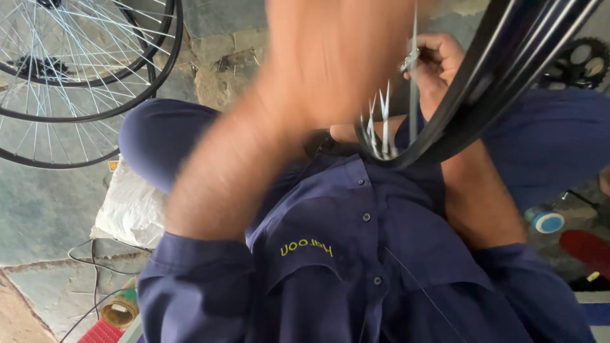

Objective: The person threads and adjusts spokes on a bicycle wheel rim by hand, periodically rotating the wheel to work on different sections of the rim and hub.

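Observation:
I look straight down at my dark blue shirt and trousers. A black bicycle rim (483, 82) with silver spokes (383, 121) rests against my chest and runs up to the top right. My right hand (438, 60) is shut on a small metal tool on a spoke (413, 76) near the rim. My left hand (337, 44) is raised close to the camera and badly blurred, so I cannot tell whether it holds anything.
Two spoked bicycle wheels (76, 70) lie on the stone floor at top left. A white sack (130, 209) sits by my left knee. A chainring (581, 60) is at top right, a blue-capped tube (546, 221) and a red object (588, 248) at right.

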